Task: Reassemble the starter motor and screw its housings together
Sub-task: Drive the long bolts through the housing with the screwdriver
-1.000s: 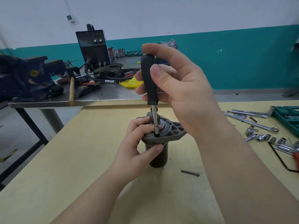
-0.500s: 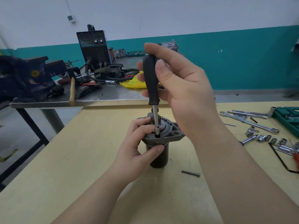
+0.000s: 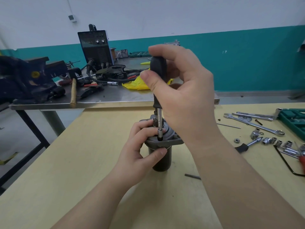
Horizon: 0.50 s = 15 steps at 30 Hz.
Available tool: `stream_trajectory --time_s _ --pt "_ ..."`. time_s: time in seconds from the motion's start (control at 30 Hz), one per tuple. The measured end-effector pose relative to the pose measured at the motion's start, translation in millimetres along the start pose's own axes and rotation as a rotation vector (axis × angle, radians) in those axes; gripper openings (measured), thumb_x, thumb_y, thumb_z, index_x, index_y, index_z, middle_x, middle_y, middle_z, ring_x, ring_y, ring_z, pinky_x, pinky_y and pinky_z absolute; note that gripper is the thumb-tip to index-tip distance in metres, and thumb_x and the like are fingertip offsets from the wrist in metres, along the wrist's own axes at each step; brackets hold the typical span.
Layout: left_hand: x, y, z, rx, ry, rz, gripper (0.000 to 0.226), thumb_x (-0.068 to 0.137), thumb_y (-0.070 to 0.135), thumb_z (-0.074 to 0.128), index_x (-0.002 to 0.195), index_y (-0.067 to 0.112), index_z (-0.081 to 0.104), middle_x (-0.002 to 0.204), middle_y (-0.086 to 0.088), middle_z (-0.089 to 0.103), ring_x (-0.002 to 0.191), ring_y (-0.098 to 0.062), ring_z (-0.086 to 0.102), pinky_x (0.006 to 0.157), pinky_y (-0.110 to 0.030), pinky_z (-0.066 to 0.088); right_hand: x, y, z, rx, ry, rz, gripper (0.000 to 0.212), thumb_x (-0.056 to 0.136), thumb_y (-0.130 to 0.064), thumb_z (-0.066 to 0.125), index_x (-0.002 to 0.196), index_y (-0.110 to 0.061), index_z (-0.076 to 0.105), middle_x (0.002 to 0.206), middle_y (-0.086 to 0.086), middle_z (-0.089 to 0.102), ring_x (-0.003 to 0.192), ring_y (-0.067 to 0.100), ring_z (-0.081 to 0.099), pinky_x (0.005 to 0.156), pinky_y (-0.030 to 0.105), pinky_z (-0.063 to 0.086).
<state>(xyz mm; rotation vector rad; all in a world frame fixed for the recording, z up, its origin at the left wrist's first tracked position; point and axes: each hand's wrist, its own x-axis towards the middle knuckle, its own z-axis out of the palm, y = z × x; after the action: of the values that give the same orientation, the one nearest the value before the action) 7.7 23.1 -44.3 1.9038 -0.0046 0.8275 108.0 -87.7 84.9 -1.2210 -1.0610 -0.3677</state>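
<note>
Both hands busy: left hand [image 3: 140, 151] grips starter motor [image 3: 162, 146]; right hand [image 3: 179, 95] grasps nut driver [image 3: 158, 90].

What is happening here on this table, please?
A person is putting a starter motor together on a wooden table. The motor stands upright. The left hand grips its grey top housing to steady it. The right hand holds a black-handled nut driver upright, its tip set down on a fastener at the housing's near edge. One loose bolt lies on the table beside the motor.
</note>
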Motion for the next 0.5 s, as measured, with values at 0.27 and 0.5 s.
stream_trajectory --time_s 0.27,0.5 --pt "0 -1 -1 0.02 -0.001 0.011 0.041 0.086 0.025 0.078 0.126 0.034 0.071 0.142 0.006 0.054 0.149 -0.034 0.044 0.116 -0.062 0.042 8 -3 -21 0.41 -0.29 0.237 0.03 0.107 -0.011 0.06 0.132 -0.024 0.069 0.104 0.011 0.077 0.094 0.032 0.077 0.081 0.05 0.066" --pt "1 -4 -3 0.101 -0.026 0.021 0.057 0.076 0.023 0.082 0.129 0.036 0.067 0.148 0.007 0.049 0.151 -0.027 0.042 0.119 -0.055 0.042 6 -2 -7 0.001 -0.034 0.019 0.027 0.096 -0.018 0.078 0.121 -0.027 0.071 0.09 -0.016 0.07 0.081 0.006 0.068 0.079 0.022 0.057"
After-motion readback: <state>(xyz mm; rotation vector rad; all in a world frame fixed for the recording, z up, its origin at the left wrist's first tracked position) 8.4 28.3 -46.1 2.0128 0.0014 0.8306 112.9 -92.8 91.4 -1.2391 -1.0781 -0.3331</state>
